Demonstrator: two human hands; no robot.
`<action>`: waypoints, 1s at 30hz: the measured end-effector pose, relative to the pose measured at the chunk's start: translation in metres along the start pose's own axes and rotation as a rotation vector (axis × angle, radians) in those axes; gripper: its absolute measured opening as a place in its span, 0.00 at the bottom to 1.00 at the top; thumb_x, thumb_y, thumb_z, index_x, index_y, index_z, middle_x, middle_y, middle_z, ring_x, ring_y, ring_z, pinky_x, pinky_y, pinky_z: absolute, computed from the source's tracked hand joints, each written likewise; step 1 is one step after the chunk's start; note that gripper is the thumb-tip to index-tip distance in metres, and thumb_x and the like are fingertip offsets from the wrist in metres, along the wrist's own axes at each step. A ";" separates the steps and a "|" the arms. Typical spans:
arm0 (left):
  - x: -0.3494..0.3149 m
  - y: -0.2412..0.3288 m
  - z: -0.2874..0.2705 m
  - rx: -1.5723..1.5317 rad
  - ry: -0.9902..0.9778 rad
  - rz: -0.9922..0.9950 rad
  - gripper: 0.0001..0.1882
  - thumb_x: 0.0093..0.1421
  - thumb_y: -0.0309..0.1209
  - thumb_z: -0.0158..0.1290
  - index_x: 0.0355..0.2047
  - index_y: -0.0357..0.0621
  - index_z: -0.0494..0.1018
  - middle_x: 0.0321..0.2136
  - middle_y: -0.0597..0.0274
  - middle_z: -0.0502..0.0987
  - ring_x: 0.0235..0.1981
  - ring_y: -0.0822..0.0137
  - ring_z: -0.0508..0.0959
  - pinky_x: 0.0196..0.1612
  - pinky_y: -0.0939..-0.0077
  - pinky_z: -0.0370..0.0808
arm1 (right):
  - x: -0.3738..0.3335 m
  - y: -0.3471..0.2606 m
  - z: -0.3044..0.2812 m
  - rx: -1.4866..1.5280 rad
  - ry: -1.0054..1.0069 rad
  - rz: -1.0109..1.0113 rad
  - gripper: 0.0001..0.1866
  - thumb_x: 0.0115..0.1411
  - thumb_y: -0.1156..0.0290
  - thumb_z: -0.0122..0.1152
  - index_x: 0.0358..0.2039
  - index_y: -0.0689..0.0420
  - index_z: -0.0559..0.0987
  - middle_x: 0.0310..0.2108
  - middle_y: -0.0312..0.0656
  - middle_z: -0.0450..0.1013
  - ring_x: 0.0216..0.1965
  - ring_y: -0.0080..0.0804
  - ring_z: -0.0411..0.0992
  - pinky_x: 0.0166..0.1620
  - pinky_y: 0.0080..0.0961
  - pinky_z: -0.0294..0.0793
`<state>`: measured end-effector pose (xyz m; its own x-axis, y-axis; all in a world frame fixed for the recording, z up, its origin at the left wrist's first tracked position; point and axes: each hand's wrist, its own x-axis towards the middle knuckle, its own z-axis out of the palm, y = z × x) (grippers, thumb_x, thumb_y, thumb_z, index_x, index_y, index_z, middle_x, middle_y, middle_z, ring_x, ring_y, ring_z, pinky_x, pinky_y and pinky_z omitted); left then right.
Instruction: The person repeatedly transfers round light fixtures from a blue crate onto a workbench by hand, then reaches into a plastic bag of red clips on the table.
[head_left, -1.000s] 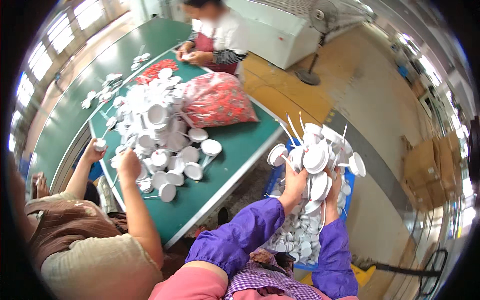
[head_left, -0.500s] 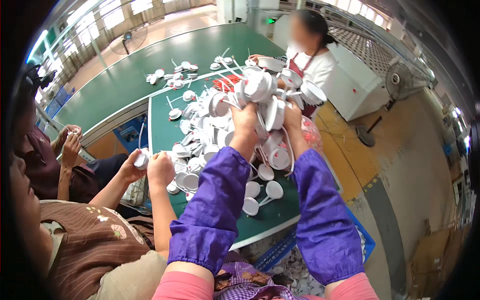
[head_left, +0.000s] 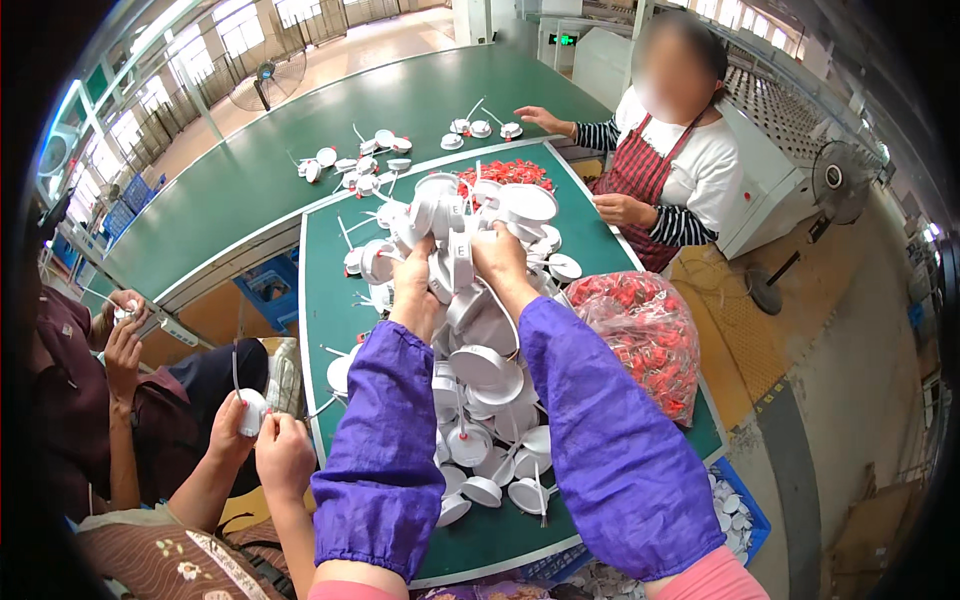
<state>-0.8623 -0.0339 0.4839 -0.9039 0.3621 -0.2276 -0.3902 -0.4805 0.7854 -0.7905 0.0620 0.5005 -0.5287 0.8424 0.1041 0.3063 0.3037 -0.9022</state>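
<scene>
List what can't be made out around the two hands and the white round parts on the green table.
Head view only:
- Left hand and right hand: fingertips buried in the armful of white round parts; exact grip hidden.
- Heap on the green table: partly covered by the purple sleeves.
- Blue bin: cut off by the right sleeve and table edge.
- Bag of red pieces: pieces too small to identify.

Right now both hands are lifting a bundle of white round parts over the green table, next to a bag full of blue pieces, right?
Not quite: the head view shows the bag holds red pieces, not blue. The left hand and right hand do hold white round parts above the green table.
</scene>
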 end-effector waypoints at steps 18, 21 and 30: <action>0.096 0.029 -0.065 1.228 0.115 -0.001 0.34 0.48 0.52 0.54 0.44 0.32 0.68 0.34 0.44 0.75 0.37 0.51 0.77 0.42 0.60 0.72 | -0.009 -0.028 -0.008 -0.555 -0.511 -0.157 0.38 0.41 0.50 0.65 0.48 0.62 0.69 0.46 0.55 0.67 0.45 0.43 0.71 0.45 0.35 0.72; 0.079 0.007 -0.064 1.397 0.334 0.284 0.37 0.48 0.54 0.52 0.44 0.28 0.67 0.40 0.37 0.72 0.45 0.46 0.72 0.49 0.62 0.67 | -0.027 -0.035 -0.022 -0.837 -0.548 -0.120 0.39 0.47 0.47 0.62 0.54 0.56 0.64 0.51 0.52 0.62 0.47 0.43 0.69 0.45 0.34 0.72; 0.085 -0.003 -0.113 1.273 0.257 0.170 0.29 0.51 0.52 0.46 0.39 0.37 0.74 0.37 0.41 0.74 0.43 0.49 0.73 0.47 0.62 0.67 | -0.072 -0.038 -0.062 -0.759 -0.463 -0.334 0.34 0.50 0.54 0.61 0.54 0.56 0.63 0.46 0.52 0.64 0.44 0.49 0.69 0.45 0.38 0.69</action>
<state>-0.9582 -0.0921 0.3967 -0.9877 0.1426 -0.0643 0.0410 0.6329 0.7731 -0.7151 0.0168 0.5528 -0.8933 0.4492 -0.0154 0.4292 0.8424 -0.3257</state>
